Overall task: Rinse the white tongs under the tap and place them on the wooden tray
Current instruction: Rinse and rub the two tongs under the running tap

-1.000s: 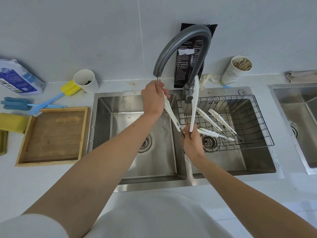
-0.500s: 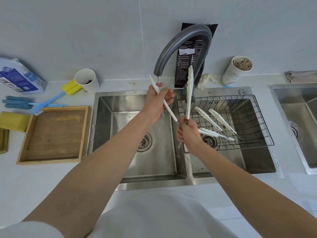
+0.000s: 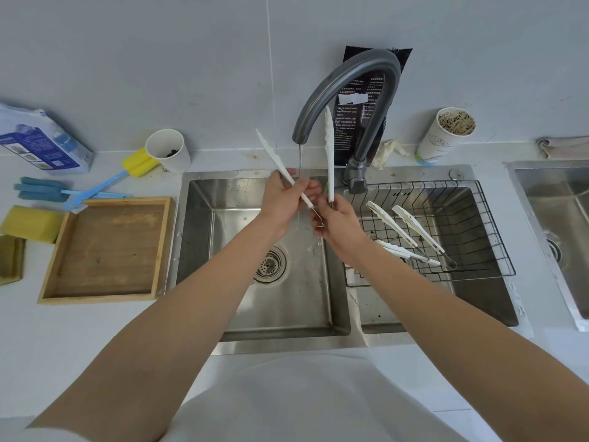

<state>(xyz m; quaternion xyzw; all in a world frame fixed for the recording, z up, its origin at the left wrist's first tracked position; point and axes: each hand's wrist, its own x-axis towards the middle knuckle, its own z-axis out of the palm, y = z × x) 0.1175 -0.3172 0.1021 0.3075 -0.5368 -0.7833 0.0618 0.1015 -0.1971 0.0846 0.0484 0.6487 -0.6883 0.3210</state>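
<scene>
Catching the runoff, the sink (image 3: 197, 237) lies just right of the wooden tray (image 3: 108, 250), which likely sits close so clean pieces travel little. Under the tap (image 3: 350, 67), the left hand (image 3: 282, 199) curls round one arm of the white tongs (image 3: 274, 156) and the right hand (image 3: 338, 221) pinches the other near the hinge, spreading them tips-up so water falls between.

Both bare forearms stretch forward and angle in toward each other, hands just about touching. The left hand (image 3: 287, 199) pinches one arm of the white tongs (image 3: 330, 161) between thumb and fingers, and the right hand (image 3: 338, 221) curls round the hinge end.
</scene>
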